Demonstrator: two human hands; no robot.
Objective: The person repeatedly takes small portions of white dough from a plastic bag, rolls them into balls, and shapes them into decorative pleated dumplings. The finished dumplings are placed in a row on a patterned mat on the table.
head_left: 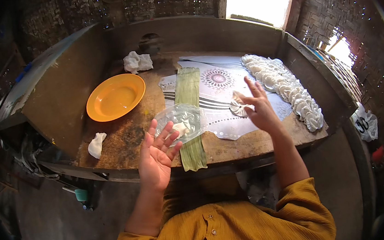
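Note:
My left hand (pixel 156 156) is open, palm up with fingers spread, in front of a clear plastic sheet (pixel 191 116). A small lump of white dough (pixel 181 129) lies on that sheet, partly behind my fingertips. Under the sheet runs a long green leaf strip (pixel 186 86). My right hand (pixel 260 106) is open over a patterned white and grey sheet (pixel 229 125), its fingers stretched toward the far side. Beside its thumb is a tan fan-shaped patch (pixel 237 106); whether it is print or a loose piece I cannot tell.
White ruffled pieces (pixel 286 90) lie overlapped in a long row at the right. An orange plate (pixel 116 97) sits at the left. A crumpled white lump (pixel 138 62) is behind it, a smaller white piece (pixel 96 145) in front. Raised boards (pixel 193 36) border the wooden table.

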